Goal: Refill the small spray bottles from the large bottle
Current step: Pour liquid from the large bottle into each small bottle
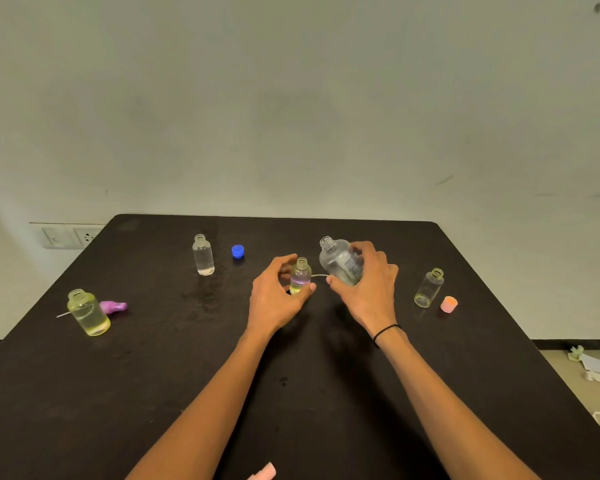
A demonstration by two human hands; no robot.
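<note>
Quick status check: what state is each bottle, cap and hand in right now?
large bottle: uncapped, tilted, gripped by right hand
center small bottle: uncapped, upright, partly filled, held by left hand
back-left bottle: uncapped, upright
yellow bottle: uncapped, partly filled
right bottle: uncapped, nearly empty
blue cap: off, on table
pink cap: off
purple sprayer: off, lying down
</note>
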